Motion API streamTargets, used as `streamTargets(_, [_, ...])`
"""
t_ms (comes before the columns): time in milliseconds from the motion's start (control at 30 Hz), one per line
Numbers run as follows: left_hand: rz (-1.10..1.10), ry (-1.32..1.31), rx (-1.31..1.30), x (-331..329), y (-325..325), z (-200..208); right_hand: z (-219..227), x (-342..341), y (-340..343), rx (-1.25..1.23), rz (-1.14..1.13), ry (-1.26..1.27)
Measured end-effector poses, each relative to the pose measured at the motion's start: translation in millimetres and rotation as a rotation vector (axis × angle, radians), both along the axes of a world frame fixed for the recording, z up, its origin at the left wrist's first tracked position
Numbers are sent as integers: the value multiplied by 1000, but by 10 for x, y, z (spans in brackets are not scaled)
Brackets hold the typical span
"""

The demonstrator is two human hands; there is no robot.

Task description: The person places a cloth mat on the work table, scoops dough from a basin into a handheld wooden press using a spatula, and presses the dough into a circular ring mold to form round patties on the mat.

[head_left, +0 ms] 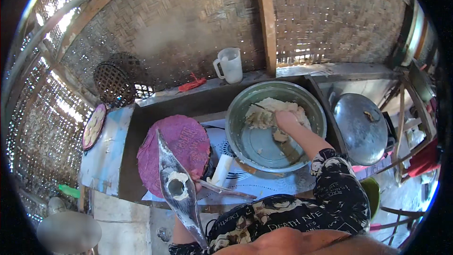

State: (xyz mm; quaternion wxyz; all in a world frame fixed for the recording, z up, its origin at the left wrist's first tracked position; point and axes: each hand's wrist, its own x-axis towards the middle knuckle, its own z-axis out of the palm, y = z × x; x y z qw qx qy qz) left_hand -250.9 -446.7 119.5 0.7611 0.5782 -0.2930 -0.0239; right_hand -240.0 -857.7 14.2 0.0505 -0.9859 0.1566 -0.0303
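My right hand [286, 121] reaches into a wide green basin [233, 144], its fingers closed in pale, crumbly dough [302, 112]. A small lump lies just below the hand. My left hand [197, 182] is closed round the stick handle of a long, pointed, dark paddle-like tool [166, 160]. This tool has a round hole in its wide middle, with white dough smeared about the rim. Part of the left hand is hidden behind it. Beneath the tool lies a round board covered in purple cloth [188, 137]. A white cylinder [221, 170] stands between board and basin.
The basin and board sit in a dark-sided wooden trough [188, 108]. Behind it are a translucent jug [231, 66] and a red bundle [192, 83]. Woven baskets [113, 82] stand at far left, with a disc of pale rounds [95, 126] nearby. A lidded metal pot [361, 130] is right.
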Motion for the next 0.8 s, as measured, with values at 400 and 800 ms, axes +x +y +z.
streamTargets(400, [171,-14,120,-137,-84,6,-494,-35,-18,105,226,1])
streamTargets(800, [257,-386,535,32,17,-23,-583,-44,-124,137,129,223])
